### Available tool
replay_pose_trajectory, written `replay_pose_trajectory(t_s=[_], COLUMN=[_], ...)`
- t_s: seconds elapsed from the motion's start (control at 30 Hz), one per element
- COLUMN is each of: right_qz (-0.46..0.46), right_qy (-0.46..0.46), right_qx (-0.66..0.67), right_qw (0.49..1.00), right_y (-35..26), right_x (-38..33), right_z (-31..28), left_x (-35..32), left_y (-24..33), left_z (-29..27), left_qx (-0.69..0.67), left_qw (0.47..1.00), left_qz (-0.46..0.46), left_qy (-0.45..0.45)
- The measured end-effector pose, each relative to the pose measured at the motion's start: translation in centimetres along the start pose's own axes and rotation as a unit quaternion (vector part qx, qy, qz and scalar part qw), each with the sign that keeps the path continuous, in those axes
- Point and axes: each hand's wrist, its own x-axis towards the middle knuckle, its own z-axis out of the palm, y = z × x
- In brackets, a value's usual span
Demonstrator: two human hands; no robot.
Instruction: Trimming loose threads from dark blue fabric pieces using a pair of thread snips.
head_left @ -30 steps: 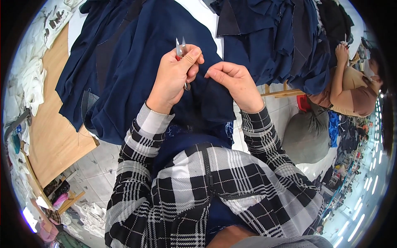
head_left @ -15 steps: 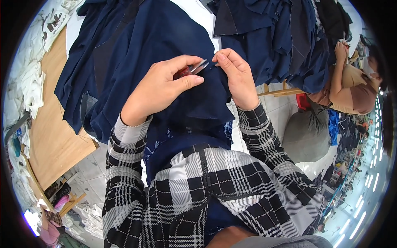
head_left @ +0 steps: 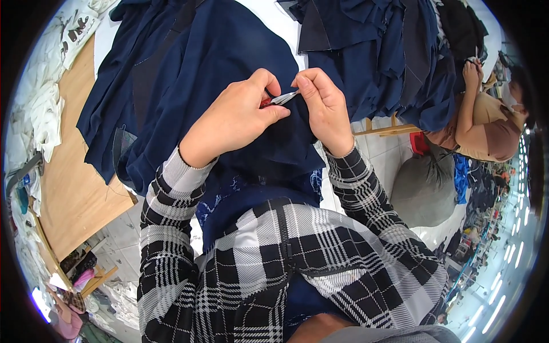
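Observation:
My left hand [head_left: 233,114] is closed around a pair of thread snips [head_left: 283,99] with red handles and short metal blades. The blades look pressed together, and their tips reach the fingertips of my right hand [head_left: 327,108]. Thumb and forefinger of that hand are pinched; what lies between them is too small or hidden to tell. Beneath both hands a dark navy cloth garment [head_left: 240,48] drapes off the table toward my lap. Dark panels with pale seam lines run along its left part.
More navy garments [head_left: 354,63] hang over the table edge at the right. Bare wooden tabletop [head_left: 80,188] shows at the left, beside heaped white cloth [head_left: 43,114]. A full grey sack [head_left: 423,188] stands on the floor. Another person [head_left: 486,123] works with dark cloth at far right.
The snips' blades were apart and are now together, moved slightly right to meet my right fingertips. My left hand has turned a little; my right hand stays nearly in place.

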Motion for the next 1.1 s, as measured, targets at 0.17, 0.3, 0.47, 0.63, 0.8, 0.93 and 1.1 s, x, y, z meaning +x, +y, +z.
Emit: replay_pose_trajectory(t_s=[0.17, 0.3, 0.47, 0.63, 0.8, 0.93, 1.1], right_qz=[-0.002, -0.004, 0.006, -0.002, 0.017, 0.026, 0.023], right_qy=[0.0, 0.0, -0.002, 0.009, -0.006, -0.01, -0.011], right_qx=[-0.005, 0.006, 0.023, 0.039, 0.051, 0.056, 0.058], right_qw=[1.0, 1.0, 1.0, 0.999, 0.999, 0.998, 0.998], right_y=[0.09, -0.05, 0.2, 0.7, -0.17, 0.06, 0.01], right_x=[0.01, 0.0, 0.01, 0.08, -0.17, -0.17, -0.23], right_z=[0.01, -0.05, 0.04, -0.06, -0.1, 0.1, -0.11], left_x=[0.19, 0.23, 0.13, -0.3, -0.29, -0.08, 0.06], left_y=[-0.1, -0.08, -0.23, -0.2, -0.11, -0.18, 0.0], left_z=[0.17, 0.32, 0.28, -0.01, 0.55, 0.65, 0.72], left_qx=[-0.03, -0.046, -0.053, -0.084, -0.085, -0.076, -0.082], left_qw=[0.999, 0.999, 0.998, 0.996, 0.996, 0.997, 0.996], left_qz=[-0.014, -0.015, -0.021, -0.043, -0.006, -0.023, -0.03], left_qy=[-0.004, -0.007, -0.009, 0.0, 0.009, 0.004, -0.009])
